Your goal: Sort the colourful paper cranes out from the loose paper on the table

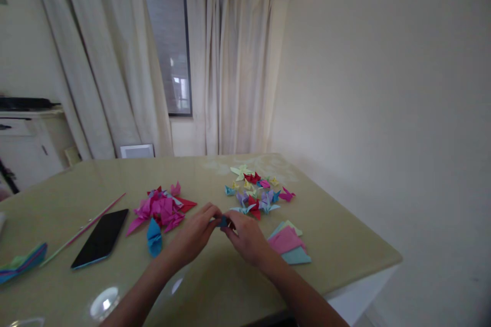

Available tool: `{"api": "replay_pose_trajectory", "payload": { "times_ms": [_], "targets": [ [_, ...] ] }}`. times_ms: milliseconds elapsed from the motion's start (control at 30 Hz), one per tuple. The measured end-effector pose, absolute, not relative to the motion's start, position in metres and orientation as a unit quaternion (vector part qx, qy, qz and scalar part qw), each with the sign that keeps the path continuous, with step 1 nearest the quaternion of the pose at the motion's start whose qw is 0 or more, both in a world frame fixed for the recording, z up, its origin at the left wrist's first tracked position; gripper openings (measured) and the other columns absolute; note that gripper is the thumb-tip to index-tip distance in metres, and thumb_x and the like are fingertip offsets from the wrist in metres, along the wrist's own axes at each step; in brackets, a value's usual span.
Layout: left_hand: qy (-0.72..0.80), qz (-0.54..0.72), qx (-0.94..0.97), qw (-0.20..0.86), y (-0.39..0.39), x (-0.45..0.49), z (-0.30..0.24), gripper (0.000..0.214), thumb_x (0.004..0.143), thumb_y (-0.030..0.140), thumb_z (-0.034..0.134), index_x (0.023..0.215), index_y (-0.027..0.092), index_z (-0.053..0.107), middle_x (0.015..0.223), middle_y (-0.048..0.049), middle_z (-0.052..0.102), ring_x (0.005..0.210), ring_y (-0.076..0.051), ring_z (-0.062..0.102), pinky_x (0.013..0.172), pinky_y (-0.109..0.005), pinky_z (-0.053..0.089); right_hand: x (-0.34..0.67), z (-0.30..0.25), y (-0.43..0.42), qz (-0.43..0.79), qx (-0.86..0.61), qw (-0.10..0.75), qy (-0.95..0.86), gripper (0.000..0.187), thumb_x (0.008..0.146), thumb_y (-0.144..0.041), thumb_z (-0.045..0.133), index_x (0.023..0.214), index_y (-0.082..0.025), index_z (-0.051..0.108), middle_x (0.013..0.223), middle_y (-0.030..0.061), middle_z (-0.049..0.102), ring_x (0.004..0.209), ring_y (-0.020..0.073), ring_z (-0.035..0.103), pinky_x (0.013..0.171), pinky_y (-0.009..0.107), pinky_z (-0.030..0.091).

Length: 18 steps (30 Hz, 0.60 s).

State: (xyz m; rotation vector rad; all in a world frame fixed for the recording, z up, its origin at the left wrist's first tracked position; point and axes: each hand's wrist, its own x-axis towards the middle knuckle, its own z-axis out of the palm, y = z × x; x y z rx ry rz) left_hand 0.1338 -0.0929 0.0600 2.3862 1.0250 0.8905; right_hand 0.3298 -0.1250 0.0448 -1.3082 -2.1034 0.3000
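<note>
Between my two hands, above the middle of the table, is a small piece of folded blue paper [223,222]. My left hand [197,230] pinches its left side with fingertips and thumb. The fingers of my right hand [246,237] close on its right side and cover part of it. Left of my left hand lie a heap of pink and red folded paper pieces [163,209] and a blue folded paper piece [154,238]. Beyond my right hand is a group of small paper cranes [255,199] in several colours.
Pink and light blue paper sheets [289,245] lie right of my right forearm. To the left are a black-screened phone or tablet [102,237], a thin pink and green stick [86,227] and more coloured paper [25,263]. The table's right edge [345,214] runs along near the wall.
</note>
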Motion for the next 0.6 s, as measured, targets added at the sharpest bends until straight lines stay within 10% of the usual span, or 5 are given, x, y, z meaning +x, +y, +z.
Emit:
{"api": "replay_pose_trajectory", "payload": {
  "times_ms": [300, 600],
  "targets": [
    [0.454, 0.453, 0.756, 0.13, -0.065, 0.088, 0.031, 0.034, 0.1, 0.051, 0.052, 0.113, 0.021, 0.063, 0.115, -0.0111, 0.072, 0.106, -0.029, 0.071, 0.095, -0.044, 0.059, 0.331, 0.079, -0.072, 0.007, -0.51, 0.346, -0.788, 0.01, 0.101, -0.023, 0.063, 0.099, -0.022, 0.072, 0.094, 0.005, 0.076, 0.086, 0.0202, 0.07, 0.076, 0.028, 0.045],
    [0.668, 0.253, 0.694, -0.091, -0.047, 0.03, 0.034, 0.043, 0.101, 0.042, 0.037, 0.115, 0.016, 0.068, 0.121, -0.0188, 0.071, 0.113, -0.035, 0.066, 0.102, -0.047, 0.049, 0.342, 0.128, -0.077, -0.001, -0.463, 0.548, -0.696, 0.019, 0.103, -0.033, 0.058, 0.104, -0.021, 0.072, 0.092, 0.0039, 0.074, 0.072, 0.0156, 0.064, 0.072, 0.029, 0.051]
  ]
}}
